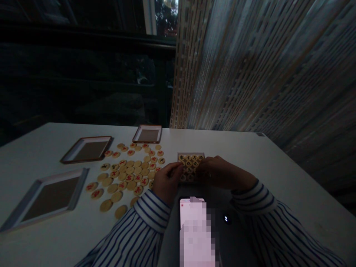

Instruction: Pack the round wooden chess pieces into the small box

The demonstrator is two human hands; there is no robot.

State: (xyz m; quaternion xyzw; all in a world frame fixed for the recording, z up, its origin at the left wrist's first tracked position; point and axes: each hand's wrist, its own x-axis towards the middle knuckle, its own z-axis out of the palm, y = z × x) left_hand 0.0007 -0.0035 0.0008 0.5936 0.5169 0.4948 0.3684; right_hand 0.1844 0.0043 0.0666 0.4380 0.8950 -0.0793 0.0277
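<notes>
A small box (190,153) on the white table holds rows of round xiangqi pieces (188,163) with dark characters on their faces. My left hand (168,181) is at the box's left edge, its thumb and fingers closed together; whatever they may grip is hidden. Over the right side of the box bends my right hand (214,171), fingers curled down and closed, covering some pieces there. What lies between its fingertips does not show. To the left of my left hand spread many loose wooden xiangqi pieces (129,170), some with red characters, some plain side up.
Two shallow brown-rimmed box parts (86,161) (147,142) and a grey-white open tray (50,213) stand left and behind the loose pieces. A lit phone (193,222) lies close to me, with a small glowing display (226,219) beside it. A beaded curtain (236,74) hangs behind.
</notes>
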